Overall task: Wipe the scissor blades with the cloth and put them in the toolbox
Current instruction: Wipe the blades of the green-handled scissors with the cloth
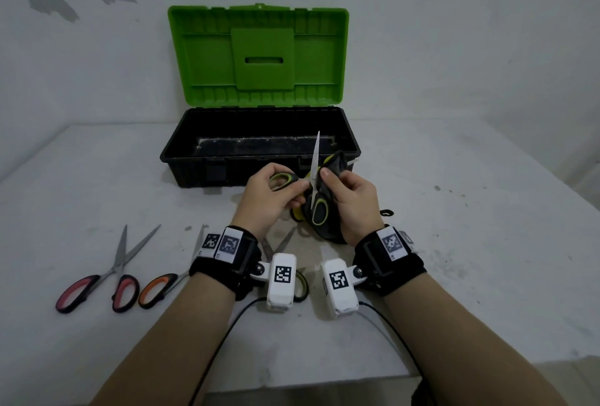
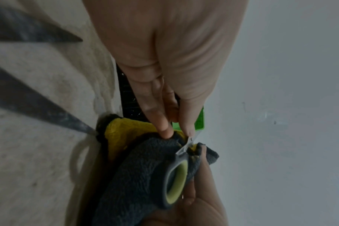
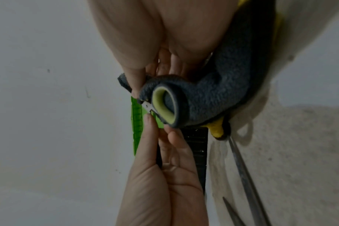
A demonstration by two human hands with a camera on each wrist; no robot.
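A pair of scissors [image 1: 314,178] with black and yellow-green handles is held open in front of the toolbox [image 1: 194,165], one blade pointing up. My left hand [image 1: 289,193] grips one handle loop, fingertips [image 2: 164,130] near the pivot. My right hand [image 1: 332,184] pinches a grey and yellow cloth [image 1: 337,160] around the other blade, which the cloth hides. The free handle loop [image 2: 174,180] hangs low against the cloth [image 2: 137,168]; the right wrist view also shows this loop [image 3: 170,105] and the cloth [image 3: 222,91]. The toolbox stands open, its green lid [image 1: 259,51] upright and its black tub dark inside.
Pink-handled scissors [image 1: 97,288] and orange-handled scissors [image 1: 159,288] lie open on the white table at the near left. Another pair [image 1: 279,243] lies partly under my wrists. Wrist camera cables trail toward the table's near edge [image 1: 324,387]. A wall stands behind the toolbox.
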